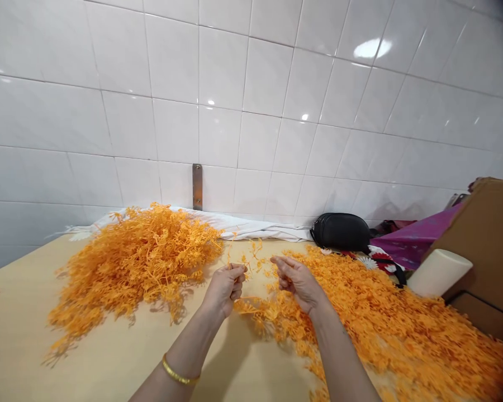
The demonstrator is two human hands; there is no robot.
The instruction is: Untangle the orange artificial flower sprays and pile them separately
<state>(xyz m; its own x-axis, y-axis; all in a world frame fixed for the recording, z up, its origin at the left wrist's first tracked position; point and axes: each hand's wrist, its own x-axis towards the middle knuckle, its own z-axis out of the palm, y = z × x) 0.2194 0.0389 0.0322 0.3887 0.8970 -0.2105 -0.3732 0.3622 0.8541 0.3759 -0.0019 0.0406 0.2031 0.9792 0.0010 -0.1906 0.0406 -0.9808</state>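
My left hand [226,287], with a gold bangle on its wrist, pinches the stem of a thin orange artificial sprig [255,258]. The sprig's small curly tips rise between my two hands, above the table. Across from it, my right hand [295,279] has thumb and forefinger pressed together close to the sprig. What these fingers hold is too small to make out. To the left lies a tall heap of bushy orange artificial foliage [140,259]. A wide, flatter spread of loose orange pieces [385,312] lies under and beyond my right hand.
Along the tiled wall [222,72] runs a white cloth [260,229] at the back of the table [20,312]. A black pouch [341,231] sits there. At the right stand a cream-coloured cylinder [440,272], purple cloth [419,231] and a cardboard box [482,240].
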